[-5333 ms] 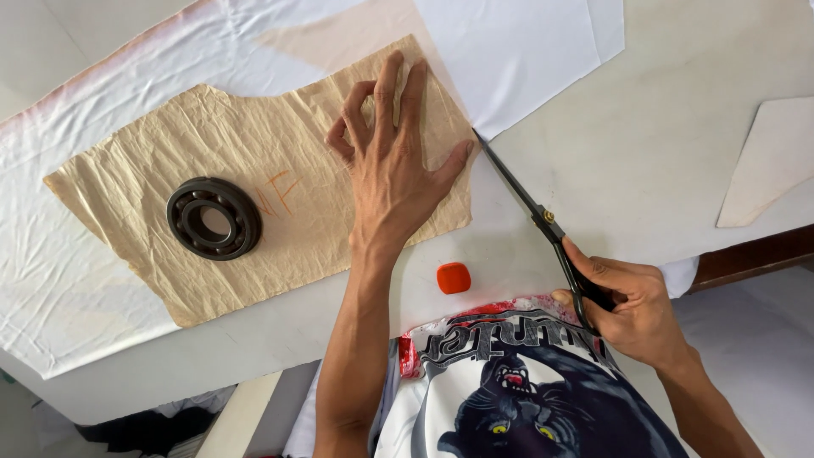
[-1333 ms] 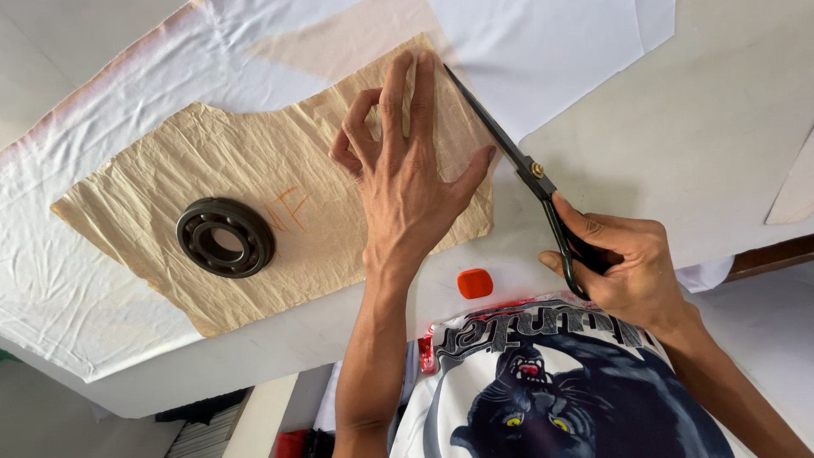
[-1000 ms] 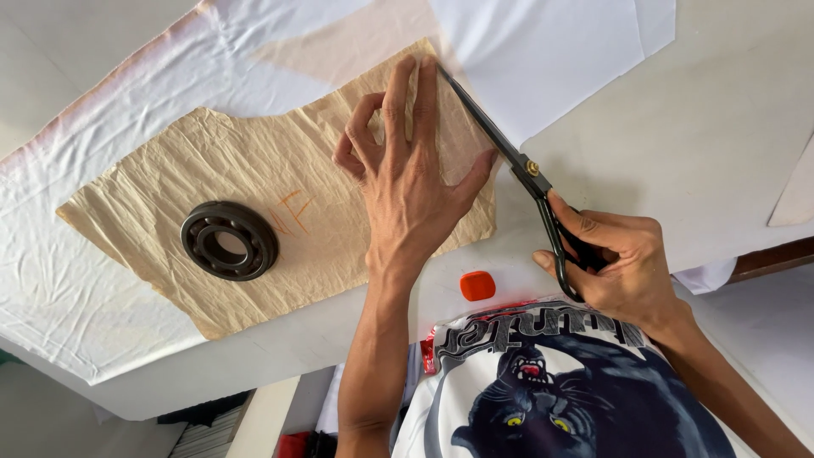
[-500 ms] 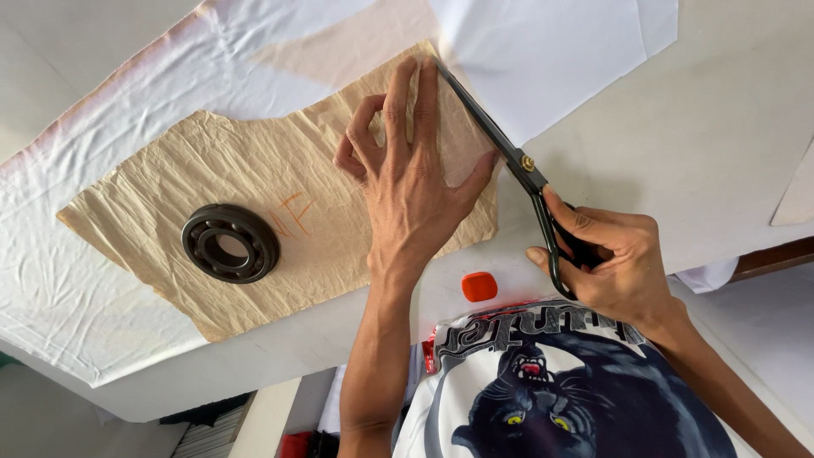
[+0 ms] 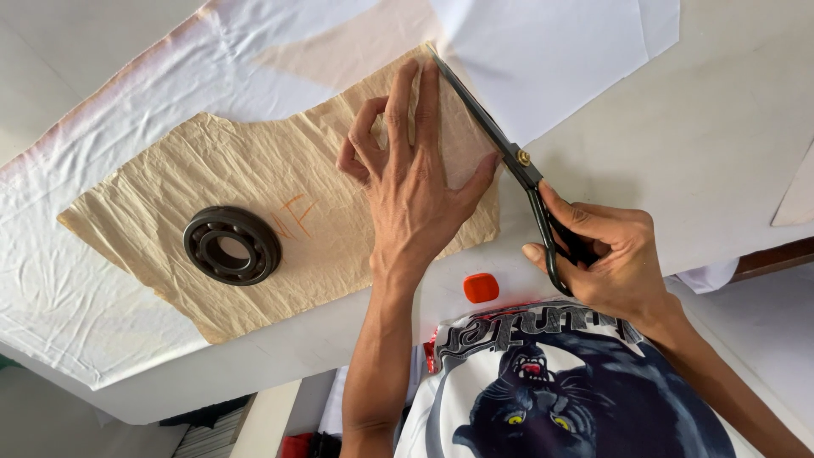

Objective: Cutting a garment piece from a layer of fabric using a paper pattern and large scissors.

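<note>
My left hand presses flat on a crumpled brown paper pattern that lies over white fabric on the table. My right hand grips black scissors. The blades run along the pattern's right edge, with the tips near its top right corner. The white fabric is cut along that edge. A round black metal bearing rests on the pattern's left part as a weight.
A small orange block lies near the table's front edge by my shirt. The pale table top extends to the right. Another pale paper piece shows at the right edge.
The scissors have travelled up the pattern's right edge, from its lower part to its top corner. My left hand stays pressed on the pattern.
</note>
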